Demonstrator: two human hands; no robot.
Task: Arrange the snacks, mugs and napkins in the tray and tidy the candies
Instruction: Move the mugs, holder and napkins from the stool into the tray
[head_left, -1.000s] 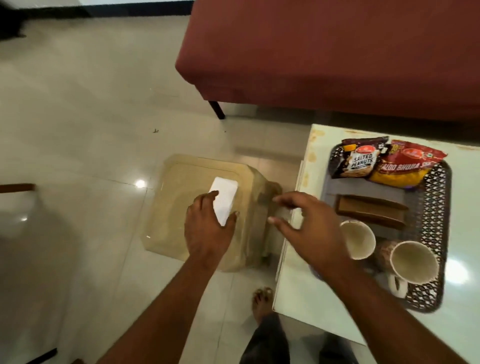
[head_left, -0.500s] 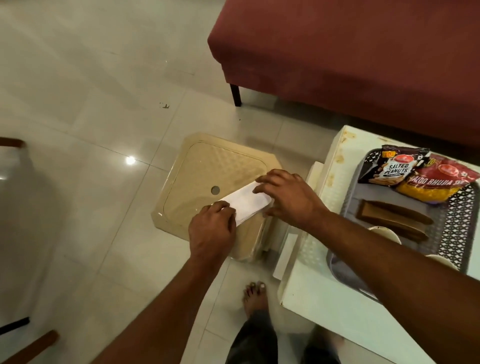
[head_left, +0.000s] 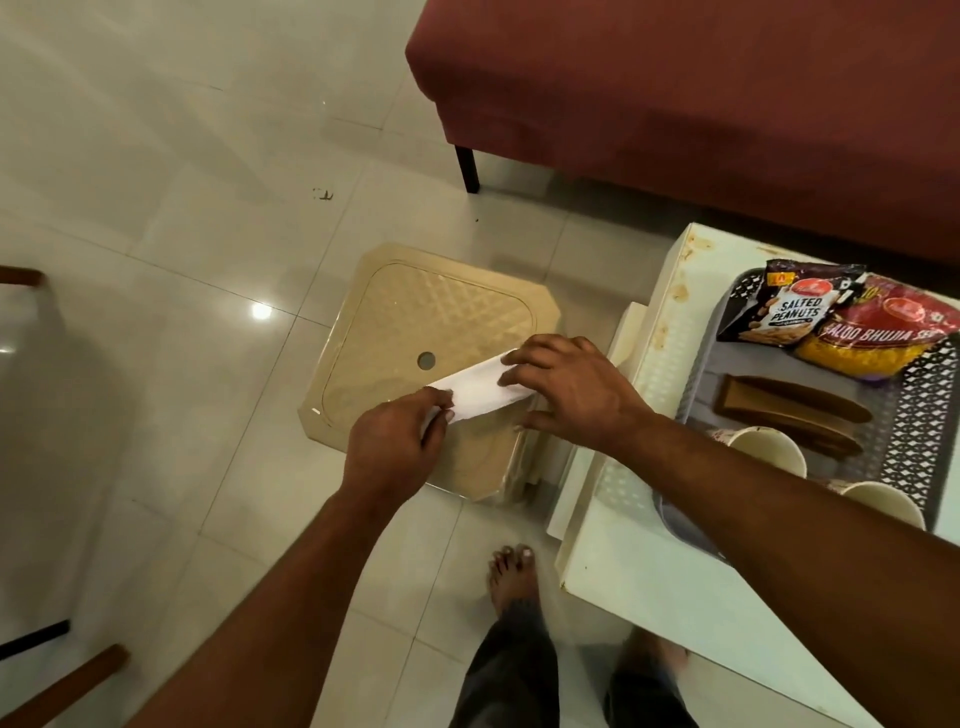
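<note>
White paper napkin (head_left: 480, 392) lies on beige plastic stool (head_left: 415, 312), one end pinched between left hand (head_left: 395, 447) thumb and fingertips, other end under right hand (head_left: 571, 395) straight pressing fingers; likely thin, limp, tearable, so grip an edge lightly

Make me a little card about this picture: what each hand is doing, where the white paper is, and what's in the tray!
Left hand: pinches the napkin at its near end
Right hand: fingertips on its far end
Napkin: white, over the beige stool
Tray: on the white table; salted peanuts packet, aloo bhujia packet, brown holder, two mugs inside
</note>
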